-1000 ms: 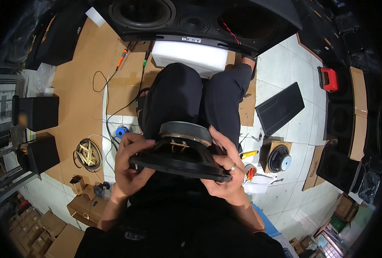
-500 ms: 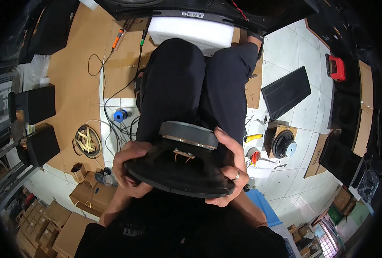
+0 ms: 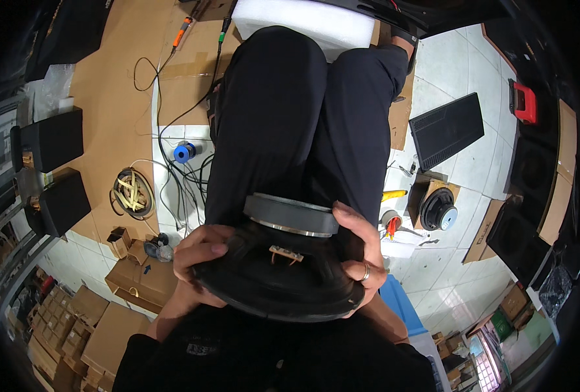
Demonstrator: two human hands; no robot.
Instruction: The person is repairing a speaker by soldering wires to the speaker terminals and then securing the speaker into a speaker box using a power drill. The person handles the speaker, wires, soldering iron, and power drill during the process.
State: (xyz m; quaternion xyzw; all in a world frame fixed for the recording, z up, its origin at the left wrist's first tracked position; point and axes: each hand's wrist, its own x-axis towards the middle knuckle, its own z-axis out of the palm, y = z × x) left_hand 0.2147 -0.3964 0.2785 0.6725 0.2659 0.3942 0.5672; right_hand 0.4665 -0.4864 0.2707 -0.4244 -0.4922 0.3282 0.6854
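Note:
A large black speaker driver (image 3: 277, 271) is held in front of my body, above my lap. Its thick round magnet (image 3: 291, 215) points up and away from me, and a small terminal strip (image 3: 286, 253) with copper-coloured leads shows on its frame. My left hand (image 3: 201, 258) grips the rim on the left, fingers wrapped round its edge. On the right, my right hand (image 3: 362, 258), with a ring on one finger, holds the frame, its upper finger beside the magnet. The cone side is turned down and hidden.
On the left lie two soldering irons (image 3: 182, 31) with cables, a blue solder spool (image 3: 184, 153) and a coil of yellowish strips (image 3: 133, 193). To the right are a black grille panel (image 3: 447, 130), a smaller speaker (image 3: 438, 209) and a yellow-handled tool (image 3: 394, 195). White foam (image 3: 303, 23) stands beyond my knees.
The speaker driver has come slightly lower in the picture and to the right, still in both hands. My view has shifted, so less of the black cabinet at the top shows.

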